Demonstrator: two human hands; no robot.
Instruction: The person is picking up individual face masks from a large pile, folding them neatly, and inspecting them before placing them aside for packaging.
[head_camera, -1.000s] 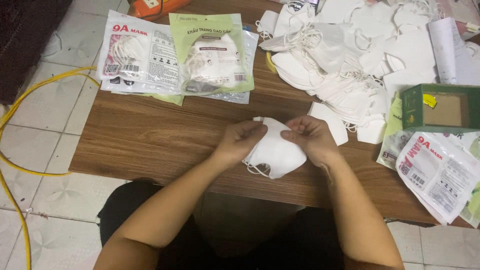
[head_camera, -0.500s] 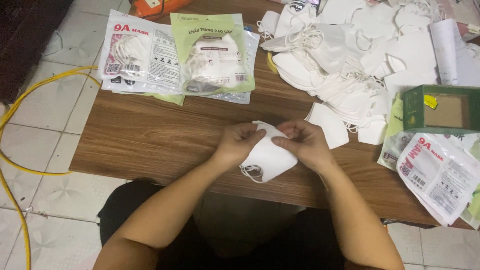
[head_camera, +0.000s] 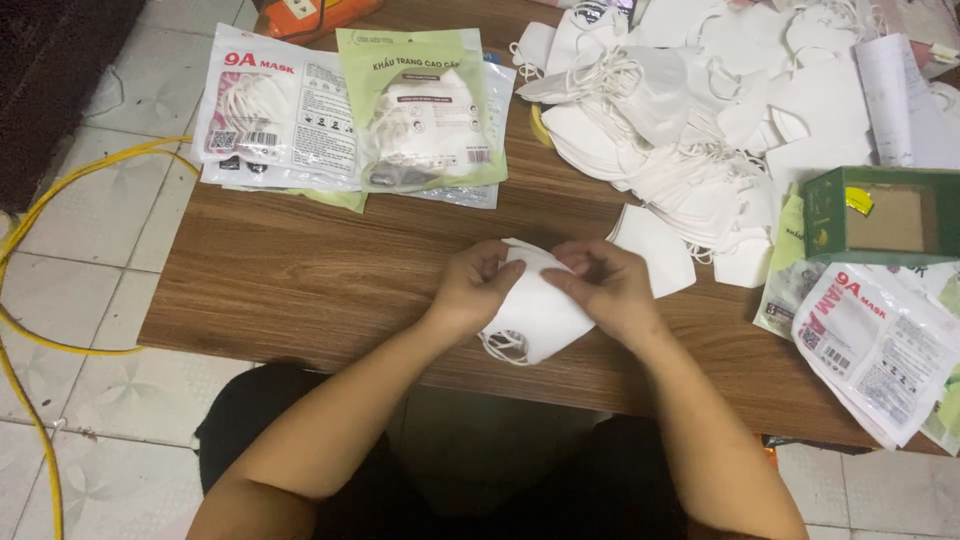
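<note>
You are pinching a folded white face mask (head_camera: 535, 310) between your left hand (head_camera: 475, 290) and right hand (head_camera: 605, 290), just beside the loose mask pile (head_camera: 700, 130) on the wooden table (head_camera: 300, 290).

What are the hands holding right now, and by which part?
Both hold one white face mask by its upper folded edge: left hand on the left side, right hand on the right. Ear loops hang free below.

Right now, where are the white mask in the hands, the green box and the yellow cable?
white mask (head_camera: 535, 315), head view, its folded middle.
green box (head_camera: 825, 215), head view, its left wall.
yellow cable (head_camera: 40, 205), head view, its curve on the floor.
</note>
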